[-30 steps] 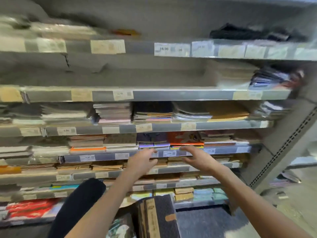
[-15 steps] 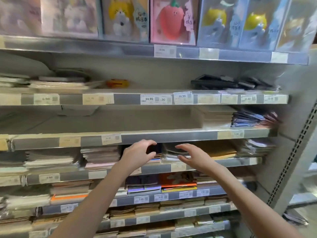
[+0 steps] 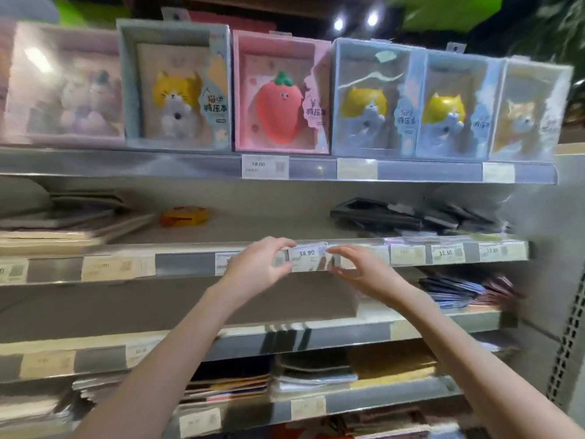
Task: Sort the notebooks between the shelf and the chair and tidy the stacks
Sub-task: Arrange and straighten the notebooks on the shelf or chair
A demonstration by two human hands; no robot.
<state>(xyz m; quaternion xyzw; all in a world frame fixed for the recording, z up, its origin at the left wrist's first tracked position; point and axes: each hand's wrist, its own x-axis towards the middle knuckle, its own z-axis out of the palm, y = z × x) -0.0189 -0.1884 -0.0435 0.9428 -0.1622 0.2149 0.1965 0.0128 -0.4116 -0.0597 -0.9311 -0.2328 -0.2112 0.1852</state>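
Both my hands are raised to the front rail [image 3: 183, 263] of the second shelf from the top. My left hand [image 3: 258, 264] pinches the left end of a loose white price label [image 3: 306, 255] reading 34.90, fingers above and thumb below. Thumb and fingers of my right hand [image 3: 361, 270] close on the label's right end. Flat notebooks [image 3: 66, 223] lie on that shelf at the left, and dark notebooks [image 3: 408, 215] lie at the right. More notebook stacks [image 3: 316, 372] fill the lower shelves. No chair is in view.
Boxed plush-cover notebooks [image 3: 278, 93] stand in a row on the top shelf. A small orange-yellow pack [image 3: 183, 216] lies mid-shelf behind the rail. Another pile of notebooks [image 3: 465, 289] sits one shelf down at the right. The perforated shelf upright [image 3: 569, 337] stands at the far right.
My view has tilted upward from the low shelves. Both hands rose two shelves, from the lower stacks to the price rail, and now close on the 34.90 label.
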